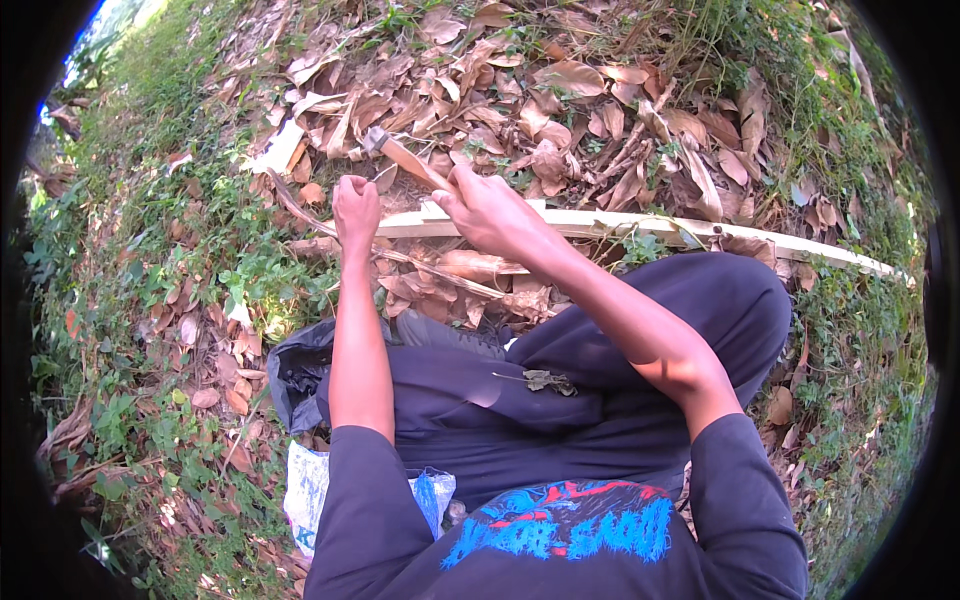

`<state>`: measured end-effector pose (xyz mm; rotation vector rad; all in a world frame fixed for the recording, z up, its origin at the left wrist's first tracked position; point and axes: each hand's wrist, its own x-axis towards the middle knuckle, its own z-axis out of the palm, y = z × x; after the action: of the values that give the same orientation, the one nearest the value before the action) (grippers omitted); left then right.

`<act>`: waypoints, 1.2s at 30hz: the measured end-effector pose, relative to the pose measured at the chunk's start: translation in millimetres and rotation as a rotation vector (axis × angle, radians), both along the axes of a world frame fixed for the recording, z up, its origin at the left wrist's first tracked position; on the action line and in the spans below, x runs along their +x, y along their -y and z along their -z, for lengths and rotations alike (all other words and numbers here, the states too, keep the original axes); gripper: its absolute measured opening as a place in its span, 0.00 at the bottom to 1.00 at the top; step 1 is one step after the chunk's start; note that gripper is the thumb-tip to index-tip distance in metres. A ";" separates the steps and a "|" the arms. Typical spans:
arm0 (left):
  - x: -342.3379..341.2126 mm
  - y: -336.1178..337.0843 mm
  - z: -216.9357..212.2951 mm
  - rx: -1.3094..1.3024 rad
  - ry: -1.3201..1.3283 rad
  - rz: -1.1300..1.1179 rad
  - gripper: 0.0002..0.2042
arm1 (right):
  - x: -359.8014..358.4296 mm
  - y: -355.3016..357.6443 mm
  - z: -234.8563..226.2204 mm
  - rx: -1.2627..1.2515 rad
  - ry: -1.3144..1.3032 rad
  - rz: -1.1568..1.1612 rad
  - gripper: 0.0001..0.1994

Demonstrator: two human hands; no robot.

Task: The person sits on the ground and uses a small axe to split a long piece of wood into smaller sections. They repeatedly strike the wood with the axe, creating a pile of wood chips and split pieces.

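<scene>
My right hand (492, 212) is wrapped round the wooden handle of a hammer (412, 163). The small grey metal head points up and to the left, above my left hand (357, 208). That left hand is a closed fist at the left end of a long pale wooden strip (590, 222); whatever its fingers hold, if anything, is hidden. Running rightward past my knee, the strip lies over the leaves and bends down at its far right. A short pale piece of wood (433, 210) shows on the strip beside my right hand, partly covered by it.
Dry brown leaves (570, 100) and green plants (150, 240) cover the ground. A thin dry stick (440, 272) lies just below the strip. My crossed legs in dark trousers (660, 310) are close in front. Beside them are a black plastic bag (295, 375) and a white-and-blue bag (305, 485).
</scene>
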<state>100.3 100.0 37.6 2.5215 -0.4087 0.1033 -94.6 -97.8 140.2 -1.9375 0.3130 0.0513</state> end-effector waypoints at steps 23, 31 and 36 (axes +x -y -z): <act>-104.3 -19.4 -50.5 0.188 -0.364 0.225 0.16 | -17.6 22.5 177.8 -0.869 0.134 -0.055 0.32; -118.2 25.6 -108.7 -0.089 -0.232 0.017 0.16 | -21.0 21.2 184.8 -0.901 0.139 -0.020 0.23; -106.8 1.4 -72.8 0.137 -0.323 0.086 0.18 | -19.5 18.9 181.2 -0.926 0.170 -0.010 0.20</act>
<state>-6.5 98.6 110.4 2.5877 -0.4018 -0.3722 -114.1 -116.7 -41.0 -2.8359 0.2261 -0.3009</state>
